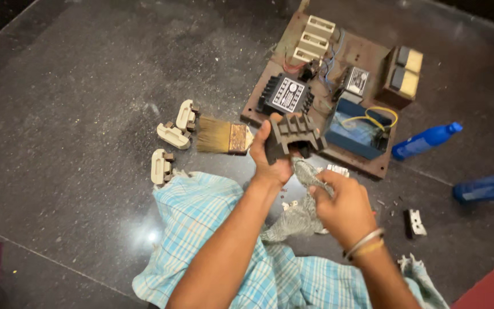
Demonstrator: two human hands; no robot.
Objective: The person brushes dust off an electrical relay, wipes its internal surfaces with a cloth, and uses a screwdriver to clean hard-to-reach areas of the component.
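**Ribbed black part held and wiped over the dark floor**

A black ribbed part is gripped by the left hand, with the thumb raised along its left side and the fingers closed under it. The part is held above the near edge of a brown wooden board, not resting on it. A grey cloth is clutched by the right hand, whose fingers are closed around the fabric; the upper end of the cloth is pressed against the lower side of the part. Two bangles are seen on the right wrist.

A paint brush is laid on the dark stone floor, just beside the left hand. Three cream fuse carriers are placed left of the brush. On the board, a black finned box, a blue open case and white blocks are mounted. Two blue bottles are lying at the right. A checked blue cloth is spread over the lap.
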